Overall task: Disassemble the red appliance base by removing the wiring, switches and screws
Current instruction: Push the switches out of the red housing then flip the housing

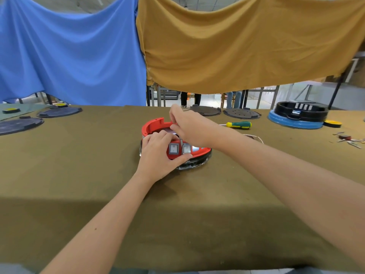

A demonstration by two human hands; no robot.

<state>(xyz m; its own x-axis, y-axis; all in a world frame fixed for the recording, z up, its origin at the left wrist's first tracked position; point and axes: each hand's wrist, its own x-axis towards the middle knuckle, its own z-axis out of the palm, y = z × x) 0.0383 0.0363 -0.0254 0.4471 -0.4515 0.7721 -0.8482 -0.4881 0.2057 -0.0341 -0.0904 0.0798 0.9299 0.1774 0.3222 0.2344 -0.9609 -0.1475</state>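
One red appliance base [156, 124] sits on the table, with two grey rocker switches [173, 148] on its front. Two hands are on it: the left hand [158, 153] and the right hand [189, 125]. There are five dark round plates [59, 111], one screwdriver [239, 125], and two hanging cloths [69, 52].

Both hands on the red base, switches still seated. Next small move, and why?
Probably push the right grey rocker switch outward from inside. The left hand grips the round red plastic appliance base, thumb under that switch; the right hand reaches inside behind it. Both switches sit in the wall.
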